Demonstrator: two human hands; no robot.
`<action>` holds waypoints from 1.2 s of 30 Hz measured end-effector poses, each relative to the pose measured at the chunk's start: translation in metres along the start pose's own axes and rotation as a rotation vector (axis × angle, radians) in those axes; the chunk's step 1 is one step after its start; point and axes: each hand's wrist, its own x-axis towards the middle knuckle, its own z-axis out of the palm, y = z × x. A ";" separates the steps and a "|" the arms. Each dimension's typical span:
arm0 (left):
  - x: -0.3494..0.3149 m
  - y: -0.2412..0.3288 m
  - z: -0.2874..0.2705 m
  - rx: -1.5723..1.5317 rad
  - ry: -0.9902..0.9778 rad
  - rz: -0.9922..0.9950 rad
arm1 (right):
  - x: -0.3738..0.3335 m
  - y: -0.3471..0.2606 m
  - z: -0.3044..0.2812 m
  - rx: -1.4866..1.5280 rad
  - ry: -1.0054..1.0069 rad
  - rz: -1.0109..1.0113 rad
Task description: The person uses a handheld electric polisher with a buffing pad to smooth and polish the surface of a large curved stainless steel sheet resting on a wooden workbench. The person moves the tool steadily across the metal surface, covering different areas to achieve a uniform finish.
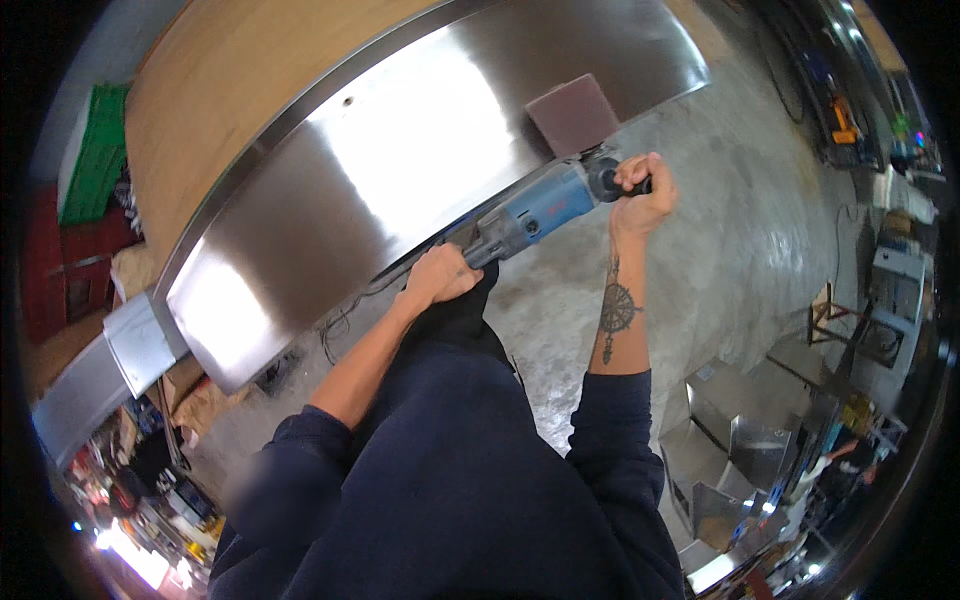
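Both my hands hold a blue and grey power sander [548, 208] with a wide reddish-brown abrasive drum [574, 115] at its far end. My left hand [441, 274] is wrapped round the grey rear grip. Around the black side handle near the drum, my right hand [646, 190] is closed. The drum lies over the right part of a long, shiny stainless steel sheet [290, 190]; whether it presses on the metal I cannot tell. A small round hole shows in the sheet, towards its far edge.
A tan wooden board [215, 75] lies beyond the sheet. A cable [345, 312] hangs below its near edge. Grey concrete floor [740, 230] extends to the right, with folded metal pieces [735, 430] at lower right. A green crate [95, 155] stands at far left, and tools clutter the lower left.
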 end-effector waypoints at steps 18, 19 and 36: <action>-0.062 -0.027 -0.017 -0.120 -0.136 -0.065 | -0.036 -0.005 0.019 -0.004 0.061 0.057; -0.064 -0.026 -0.018 -0.114 -0.119 -0.055 | -0.036 -0.005 0.019 0.008 0.061 0.057; -0.091 -0.015 -0.075 -0.075 -0.210 -0.145 | -0.042 -0.025 0.050 -0.048 0.112 0.136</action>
